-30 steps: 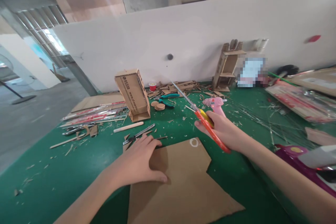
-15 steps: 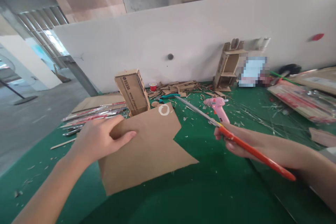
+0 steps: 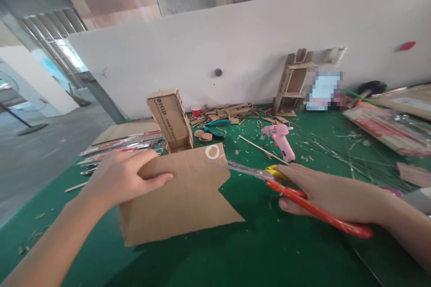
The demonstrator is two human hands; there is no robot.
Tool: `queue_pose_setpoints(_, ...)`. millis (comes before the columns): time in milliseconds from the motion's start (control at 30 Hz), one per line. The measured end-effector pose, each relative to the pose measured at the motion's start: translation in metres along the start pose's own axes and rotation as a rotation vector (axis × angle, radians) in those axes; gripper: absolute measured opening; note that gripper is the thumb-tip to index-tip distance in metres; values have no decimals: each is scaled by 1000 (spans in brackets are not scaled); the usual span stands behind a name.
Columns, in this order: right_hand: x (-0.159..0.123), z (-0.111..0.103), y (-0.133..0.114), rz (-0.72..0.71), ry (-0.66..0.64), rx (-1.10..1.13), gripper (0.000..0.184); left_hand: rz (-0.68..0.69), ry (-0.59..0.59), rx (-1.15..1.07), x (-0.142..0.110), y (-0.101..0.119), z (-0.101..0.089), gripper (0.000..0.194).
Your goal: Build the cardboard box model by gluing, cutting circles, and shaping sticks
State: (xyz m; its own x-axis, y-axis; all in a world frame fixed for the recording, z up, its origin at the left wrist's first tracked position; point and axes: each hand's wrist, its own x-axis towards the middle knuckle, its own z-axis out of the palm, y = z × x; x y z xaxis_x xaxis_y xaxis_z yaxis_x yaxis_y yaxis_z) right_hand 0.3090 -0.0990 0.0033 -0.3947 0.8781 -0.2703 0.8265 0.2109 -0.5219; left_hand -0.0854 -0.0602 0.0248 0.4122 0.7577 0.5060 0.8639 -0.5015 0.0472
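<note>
My left hand [image 3: 123, 177] grips a brown cardboard sheet [image 3: 182, 202] by its upper left edge, thumb on the near face. The sheet has a notch cut into its right side and a white ring mark [image 3: 212, 152] near its top right corner. My right hand [image 3: 323, 193] is closed around a pair of scissors [image 3: 323, 215] with orange and yellow handles. Its blades reach left to the sheet's right edge, just below the ring. Whether the blades are apart cannot be made out.
Behind the sheet stand an open cardboard box [image 3: 170, 119], teal-handled pliers [image 3: 218, 123] and small cardboard discs [image 3: 205, 136]. A pink glue gun [image 3: 281, 139] stands beyond my right hand. Cardboard scraps [image 3: 232, 111] lie along the wall, near a tall cardboard structure [image 3: 292, 85].
The scissors have come down and left, so their blades now meet the cardboard's right edge. My right hand has turned, and the sheet has shifted slightly left and lower.
</note>
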Motion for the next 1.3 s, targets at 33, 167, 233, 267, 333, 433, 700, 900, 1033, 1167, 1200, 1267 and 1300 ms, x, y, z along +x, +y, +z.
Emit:
queue_pose_setpoints(33, 0, 0, -1, 2, -4, -6, 43, 51, -14, 79, 0, 1, 0, 35)
queue_pose_setpoints(167, 3, 5, 1, 16, 3, -27, 52, 161, -14, 274, 0, 2, 0, 37)
queue_pose_setpoints(233, 5, 8, 3, 19, 27, -23, 54, 166, -5, 292, -2, 2, 2, 39)
queue_pose_setpoints(267, 7, 9, 3, 17, 42, -23, 53, 167, -5, 296, -3, 2, 2, 39)
queue_pose_setpoints(333, 9, 12, 3, 5, 67, -38, 51, 165, -9, 297, -5, 2, 4, 39)
queue_pose_setpoints(433, 11, 13, -3, -20, 84, -101, 48, 154, -19, 290, -8, 2, 5, 40)
queue_pose_setpoints(700, 15, 13, -7, -81, 103, -267, 51, 142, -36, 260, -10, 0, 11, 39)
queue_pose_setpoints(900, 17, 16, -3, -128, 114, -328, 52, 105, -73, 258, -13, 0, 11, 40)
queue_pose_setpoints(1033, 18, 18, -2, -143, 130, -343, 52, 100, -63, 251, -12, 3, 11, 39)
queue_pose_setpoints(1167, 19, 19, -2, -149, 139, -350, 50, 113, -66, 233, -11, 4, 12, 38)
queue_pose_setpoints(1200, 20, 20, -1, -148, 139, -351, 50, 115, -65, 228, -11, 4, 12, 38)
queue_pose_setpoints(1267, 20, 20, 0, -145, 136, -353, 51, 117, -62, 216, -11, 4, 12, 37)
queue_pose_setpoints(1300, 21, 21, 1, -145, 137, -354, 51, 119, -57, 191, -11, 4, 12, 36)
